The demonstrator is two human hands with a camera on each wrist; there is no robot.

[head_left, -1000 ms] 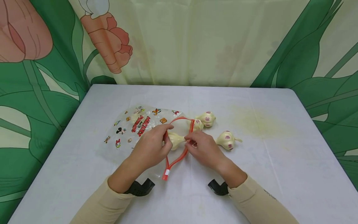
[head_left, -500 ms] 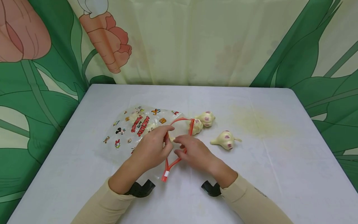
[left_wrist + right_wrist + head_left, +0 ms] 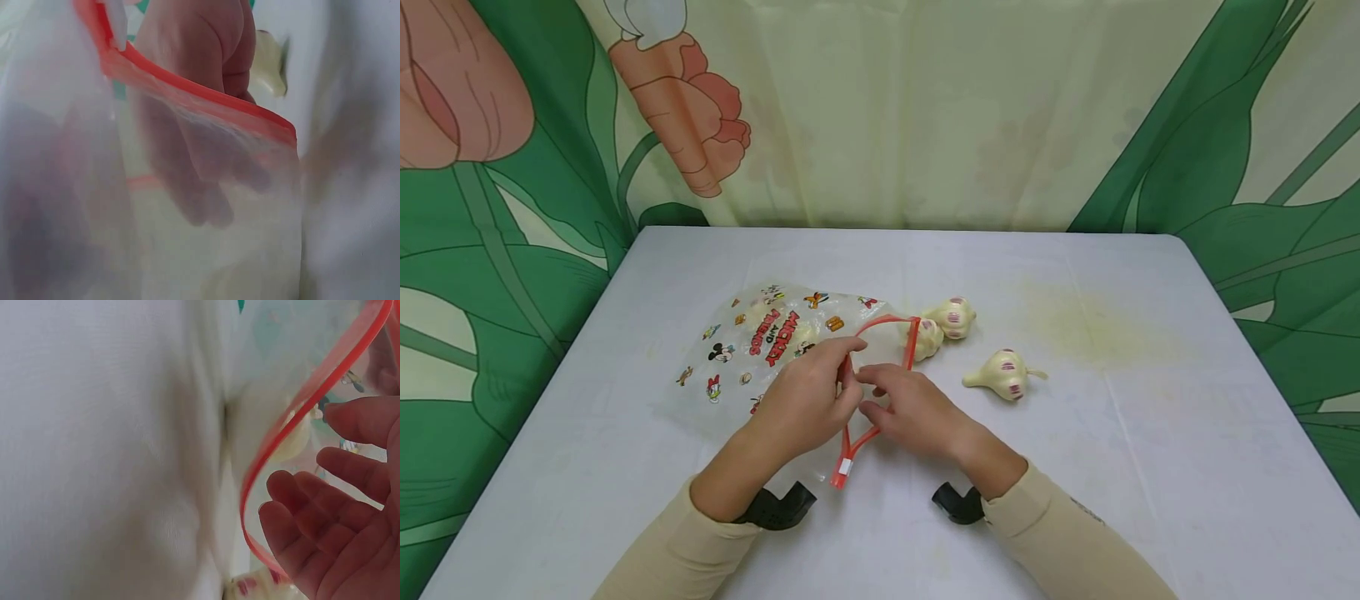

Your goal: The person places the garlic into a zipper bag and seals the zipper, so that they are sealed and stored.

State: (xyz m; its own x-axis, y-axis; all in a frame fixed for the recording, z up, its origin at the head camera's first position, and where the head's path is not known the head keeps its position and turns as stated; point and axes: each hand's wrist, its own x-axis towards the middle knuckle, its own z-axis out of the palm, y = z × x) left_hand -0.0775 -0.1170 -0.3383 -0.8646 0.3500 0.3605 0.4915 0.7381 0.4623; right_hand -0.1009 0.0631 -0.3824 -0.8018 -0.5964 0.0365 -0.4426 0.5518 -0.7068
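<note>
A clear zip bag (image 3: 730, 379) with cartoon prints lies on its side, its red-edged mouth (image 3: 913, 340) facing right and held apart. My left hand (image 3: 805, 392) pinches the upper edge of that mouth between thumb and forefinger. Inside the opening are the fingers of my right hand (image 3: 917, 408), spread and holding nothing; the left wrist view shows them blurred through the film. A pale garlic bulb (image 3: 294, 440) shows within the bag in the right wrist view. Outside, one garlic bulb (image 3: 1004, 375) lies right of my right hand.
Two more garlic bulbs, a rear one (image 3: 957, 317) and a nearer one (image 3: 929, 338), sit together beyond the bag's mouth. A white cloth covers the table (image 3: 1150, 467). Behind its far edge hangs a printed curtain (image 3: 910, 117).
My right hand has moved left into the bag's mouth and let go of a garlic bulb it was holding by the stem. My left hand has kept its grip on the bag's edge.
</note>
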